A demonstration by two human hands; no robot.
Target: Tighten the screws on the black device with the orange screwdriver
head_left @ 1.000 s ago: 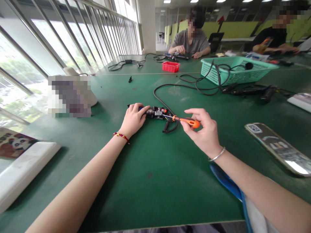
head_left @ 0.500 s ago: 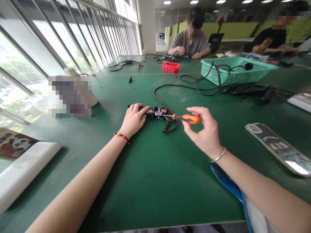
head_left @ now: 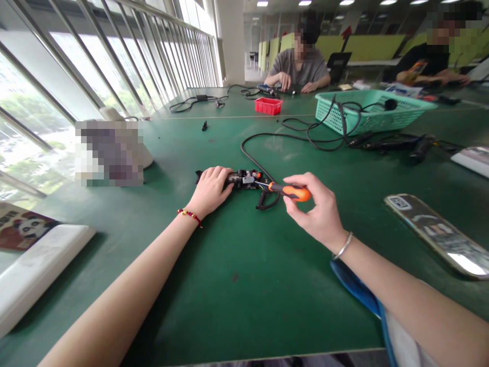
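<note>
My left hand (head_left: 211, 189) is closed over the left part of an opened electric device (head_left: 248, 179), pressing it on the green table (head_left: 237, 306). The device's right end lies bare, with black parts, a grey block, an orange-red piece and thin coloured wires; a black cable runs from it. In my right hand (head_left: 319, 206) is an orange and black screwdriver (head_left: 296, 192), held by its handle between thumb and fingers. Its thin shaft points left, and the tip meets the exposed parts near the grey block. Whether it sits in a screw is too small to tell.
Beyond the device stand a small red bin (head_left: 268, 106) and a green basket (head_left: 367, 117) with black cable over its rim. A phone (head_left: 435, 234) lies at right, a white box-like object (head_left: 46, 270) at left. Two people sit across the table.
The screwdriver has tilted a little, its handle lower and slightly left, with my right hand shifting along. My left hand has slid slightly left and its fingers have drawn in.
</note>
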